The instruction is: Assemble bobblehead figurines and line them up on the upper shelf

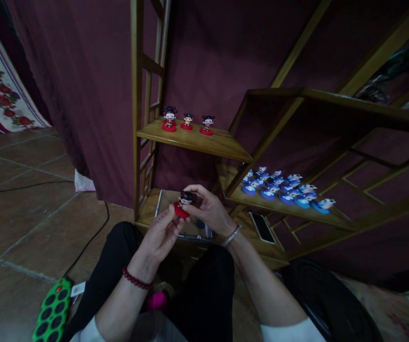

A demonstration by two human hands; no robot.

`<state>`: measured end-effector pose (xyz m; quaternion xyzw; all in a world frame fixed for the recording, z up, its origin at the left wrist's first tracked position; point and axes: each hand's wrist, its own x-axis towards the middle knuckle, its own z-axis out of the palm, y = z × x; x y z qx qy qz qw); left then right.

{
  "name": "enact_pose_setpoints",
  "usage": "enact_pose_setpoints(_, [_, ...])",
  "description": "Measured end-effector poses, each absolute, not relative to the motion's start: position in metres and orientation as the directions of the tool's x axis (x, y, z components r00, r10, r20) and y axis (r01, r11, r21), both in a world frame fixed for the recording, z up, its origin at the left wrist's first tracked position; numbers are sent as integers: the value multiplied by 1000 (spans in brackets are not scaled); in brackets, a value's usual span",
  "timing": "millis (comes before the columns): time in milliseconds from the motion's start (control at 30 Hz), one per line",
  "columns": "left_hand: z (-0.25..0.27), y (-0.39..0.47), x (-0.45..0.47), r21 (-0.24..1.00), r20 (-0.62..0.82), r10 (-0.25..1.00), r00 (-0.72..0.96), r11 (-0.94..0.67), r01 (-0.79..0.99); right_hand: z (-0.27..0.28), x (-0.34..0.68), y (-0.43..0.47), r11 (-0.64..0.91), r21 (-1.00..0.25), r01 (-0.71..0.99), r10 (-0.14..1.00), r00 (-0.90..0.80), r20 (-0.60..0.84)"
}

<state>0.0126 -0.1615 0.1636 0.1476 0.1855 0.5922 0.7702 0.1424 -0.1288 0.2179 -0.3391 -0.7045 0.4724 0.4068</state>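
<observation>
Between my two hands is a small figurine (184, 200) with black hair buns and a round red base. My left hand (162, 232) pinches the base from the left, thumb and fingers at its edge. With its fingers around the head and side, my right hand (209, 209) holds the same figurine from the right. Under the hands lies an open box (162, 202) on the lowest shelf, its contents mostly hidden. Similar red-based figurines stand on the upper left shelf, one of them a smiling figurine (207, 124) at the right of the group.
Several blue-based figurines (289, 195) crowd the right-hand shelf (332, 219). A phone (262, 228) lies on the low board. The wooden upper shelf (190, 138) juts out above my hands. A green power strip (52, 311) with a black cord rests on the tiled floor (19, 223).
</observation>
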Motion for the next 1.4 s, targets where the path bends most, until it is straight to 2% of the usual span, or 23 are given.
enact_pose_setpoints(300, [172,-167,10,466,-57,975,213,215,-859,226,139,-130,316,-940,131,854,-471,221])
enact_pose_setpoints(733, [167,-172,13,522,3,983,182,154,-839,225,138,-141,248,-966,72,866,-464,188])
enact_pose_setpoints(1000, [165,-175,14,525,-2,989,145,124,-842,222,136,-143,277,-952,130,881,-429,198])
enact_pose_setpoints(1400, [165,-172,22,527,41,998,41,13,-850,217,136,-142,381,-905,187,886,-354,300])
